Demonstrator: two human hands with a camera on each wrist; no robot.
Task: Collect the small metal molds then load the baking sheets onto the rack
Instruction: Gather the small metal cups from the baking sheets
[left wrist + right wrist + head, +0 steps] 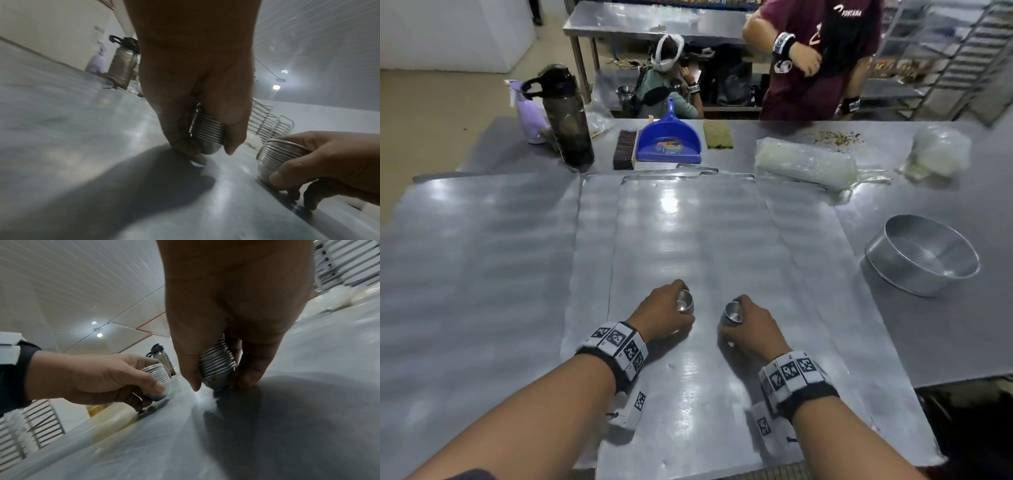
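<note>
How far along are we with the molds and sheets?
Molds look collected: the left hand grips one nested stack of molds, the right hand another stack. No loose molds show on the baking sheets. Left: loading the sheets onto the rack.

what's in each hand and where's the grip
Each hand holds a nested stack of small metal molds by its sides: left hand on one stack, right hand on another.

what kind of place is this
Probably a commercial bakery or kitchen: steel worktable with flat baking sheets, a tall tray rack, and nested metal molds gripped in both hands.
</note>
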